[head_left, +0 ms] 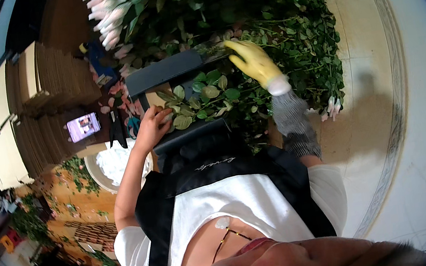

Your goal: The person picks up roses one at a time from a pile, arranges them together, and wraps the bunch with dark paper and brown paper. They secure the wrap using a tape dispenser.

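Note:
My bare left hand (154, 122) is at the left end of a padded dark stand, its fingers curled against the end of a bunch of leafy flower stems (202, 97). A small pale patch shows by the fingertips; the flower heads there are mostly hidden. The stems lie between the stand's two dark padded bars (165, 71), over a piece of brown cardboard (152, 99). My right hand (257, 64), in a yellow glove with a grey knitted sleeve above it, reaches over the green stems right of the stand. Its thumb and fingers are apart, with nothing visible between them.
A large heap of leafy stems (285, 25) covers the far side, with pale pink wrapped blooms (108, 17) at its left. Leftward are stacked cardboard sheets (41, 75), a lit phone (83, 127), dark-handled scissors (116, 126), and a basin (93, 174) of white pieces.

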The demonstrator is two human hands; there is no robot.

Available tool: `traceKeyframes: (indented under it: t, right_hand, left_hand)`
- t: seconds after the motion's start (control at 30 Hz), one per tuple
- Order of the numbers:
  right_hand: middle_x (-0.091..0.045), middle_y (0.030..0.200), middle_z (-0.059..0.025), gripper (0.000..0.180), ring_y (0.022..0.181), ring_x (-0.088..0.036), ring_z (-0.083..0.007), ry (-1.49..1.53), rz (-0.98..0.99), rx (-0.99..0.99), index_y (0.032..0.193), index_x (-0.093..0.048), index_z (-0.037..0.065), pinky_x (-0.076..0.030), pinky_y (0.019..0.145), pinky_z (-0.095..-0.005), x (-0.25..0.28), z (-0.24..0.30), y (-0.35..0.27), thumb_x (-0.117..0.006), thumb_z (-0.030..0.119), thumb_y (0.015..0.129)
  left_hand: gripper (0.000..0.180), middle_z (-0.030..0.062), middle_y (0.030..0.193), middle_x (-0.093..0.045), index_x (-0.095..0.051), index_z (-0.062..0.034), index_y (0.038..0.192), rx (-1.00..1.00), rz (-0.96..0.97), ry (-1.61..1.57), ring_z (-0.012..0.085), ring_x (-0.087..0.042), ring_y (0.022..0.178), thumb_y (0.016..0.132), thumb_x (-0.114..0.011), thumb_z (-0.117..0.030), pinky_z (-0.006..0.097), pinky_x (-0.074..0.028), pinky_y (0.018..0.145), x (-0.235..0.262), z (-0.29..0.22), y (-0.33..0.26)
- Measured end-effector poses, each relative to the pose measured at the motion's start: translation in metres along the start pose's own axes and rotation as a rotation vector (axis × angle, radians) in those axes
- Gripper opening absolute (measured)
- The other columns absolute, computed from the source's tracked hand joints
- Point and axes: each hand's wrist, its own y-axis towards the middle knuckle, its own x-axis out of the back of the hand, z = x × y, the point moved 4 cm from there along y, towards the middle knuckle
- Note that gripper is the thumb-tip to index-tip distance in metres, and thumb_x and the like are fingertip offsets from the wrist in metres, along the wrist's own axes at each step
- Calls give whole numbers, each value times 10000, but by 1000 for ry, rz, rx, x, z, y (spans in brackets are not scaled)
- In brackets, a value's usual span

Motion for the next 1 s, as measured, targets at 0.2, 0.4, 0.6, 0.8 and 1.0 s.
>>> traceKeyframes:
  t: [0.2,0.4,0.6,0.8,1.0]
  right_hand:
    - [-737,905,-198,198,865,-703,-416,-322,100,-90,910,-755,42,-561,804,-483,-135,-93,113,-615,162,837]
    - [-744,832,-178,134,784,-729,-354,-489,-61,-120,809,-771,66,-569,737,-461,-143,-101,116,-660,133,778]
    - [-703,810,-190,136,784,-675,-410,-92,-658,-41,864,-738,88,-535,701,-478,-67,-58,105,-673,55,750]
    - [-719,915,-179,430,847,-671,-411,-32,-841,37,1170,-715,75,-549,783,-453,6,-12,91,-645,-59,767]
    - [-682,865,-158,661,714,-630,-354,23,-643,220,1356,-632,90,-544,663,-410,67,83,71,-641,-113,727]
  left_hand:
    - [365,128,1025,-575,-721,-53,1197,-7,42,43,322,-632,933,835,-769,-68,400,-531,806,4,-1,3]
    - [440,128,1026,-548,-707,-76,1240,-5,55,56,318,-612,976,807,-740,-4,392,-520,863,-1,-3,3]
    - [453,125,1027,-541,-703,-73,1255,-7,32,61,307,-616,974,809,-731,5,376,-524,863,-1,0,-3]
    - [434,132,1038,-549,-706,-58,1240,-3,55,69,312,-621,984,811,-723,6,383,-528,865,-1,-2,1]
    - [413,140,1069,-579,-716,-55,1210,-53,14,47,332,-636,1010,801,-738,-5,397,-540,885,-3,4,3]
